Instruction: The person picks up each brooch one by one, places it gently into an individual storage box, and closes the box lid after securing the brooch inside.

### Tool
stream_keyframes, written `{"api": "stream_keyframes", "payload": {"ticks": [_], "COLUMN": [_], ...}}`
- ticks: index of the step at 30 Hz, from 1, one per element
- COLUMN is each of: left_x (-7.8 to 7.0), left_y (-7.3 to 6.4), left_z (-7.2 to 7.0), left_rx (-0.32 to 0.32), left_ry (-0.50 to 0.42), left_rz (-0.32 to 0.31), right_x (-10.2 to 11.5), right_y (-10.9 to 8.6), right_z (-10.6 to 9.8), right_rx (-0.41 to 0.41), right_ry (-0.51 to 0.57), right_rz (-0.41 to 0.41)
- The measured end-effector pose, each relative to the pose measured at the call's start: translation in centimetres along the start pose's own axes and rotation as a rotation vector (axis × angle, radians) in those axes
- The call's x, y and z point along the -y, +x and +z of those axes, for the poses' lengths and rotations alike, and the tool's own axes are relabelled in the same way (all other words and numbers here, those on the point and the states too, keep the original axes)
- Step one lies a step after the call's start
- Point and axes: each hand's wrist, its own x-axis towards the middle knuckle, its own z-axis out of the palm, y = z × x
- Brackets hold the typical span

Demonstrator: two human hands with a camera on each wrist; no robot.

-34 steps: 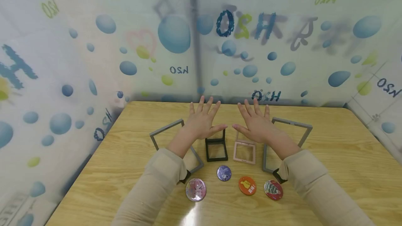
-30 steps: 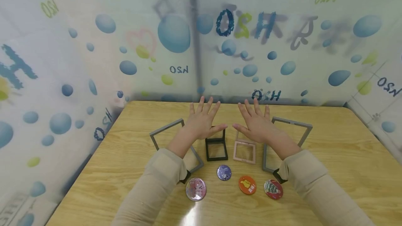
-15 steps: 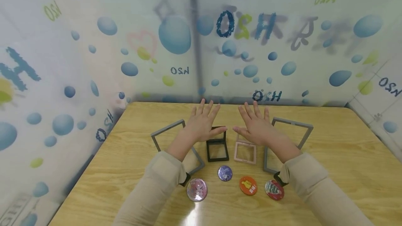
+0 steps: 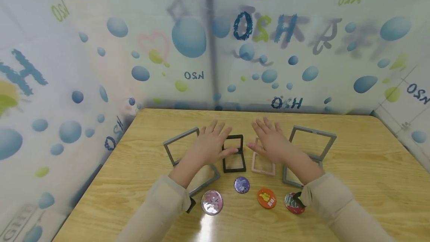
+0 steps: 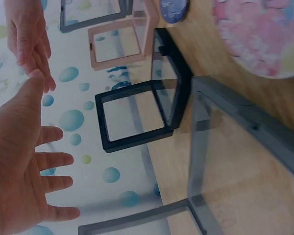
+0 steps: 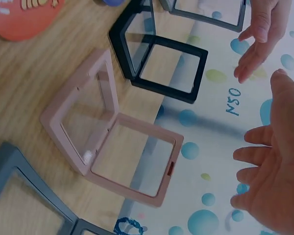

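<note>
Both hands hover over the table with fingers spread and hold nothing. My left hand [image 4: 209, 145] is above the gap between a grey hinged clear-windowed frame [image 4: 180, 136] and a smaller black one [image 4: 234, 170]. The right hand [image 4: 273, 144] overlaps a pink frame [image 4: 263, 173], with another grey frame [image 4: 315, 132] to its right. All these frames stand unfolded, lids raised, as the wrist views show. Nearer the person lie round badges: pink [image 4: 212, 202], purple [image 4: 242, 185], orange with a thumbs-up [image 4: 267, 198], and red [image 4: 293, 205], partly covered by the right wrist's black strap.
The wood-grain table [image 4: 362, 174] reaches back to a patterned cloth wall [image 4: 228, 62] with blue and green drops. A similar cloth side [image 4: 67, 96] borders the left. Light glares on the tabletop in front of the pink badge.
Both hands have drawn back a little toward the person, fingertips lower in the view, uncovering more of the black frame. The camera view has shifted slightly; frames and badges stay put.
</note>
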Motion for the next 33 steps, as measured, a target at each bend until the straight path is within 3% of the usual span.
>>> {"api": "stream_keyframes", "payload": {"ticks": [5,8,11,17,24,33], "left_x": [0.2,0.3,0.4,0.7,1.2,1.2], "left_y": [-1.9,-3.1,-4.6,-6.9,-8.8,-10.7], "left_z": [0.9,1.5,1.8,2.2,2.6,3.4], "left_rx": [-0.026,-0.077,-0.092,0.028,0.09,0.217], "left_ry": [0.021,0.04,-0.014,-0.245,-0.284,-0.469], "left_rz": [-0.001,0.024,0.043,0.014,0.042,-0.067], "right_x": [0.8,1.4,2.2,3.8,5.4,7.6], "right_y": [-0.7,-1.0,-1.2,-1.5,-1.9,-2.0], "right_z": [1.1,1.8,2.5,3.3,4.2,6.6], "right_rx": [-0.054,-0.094,-0.132,-0.138,-0.025,0.072], "right_ry": [0.02,0.022,0.013,0.001,0.059,0.082], "right_rz": [-0.076,-0.127,-0.182,-0.292,-0.366,-0.362]}}
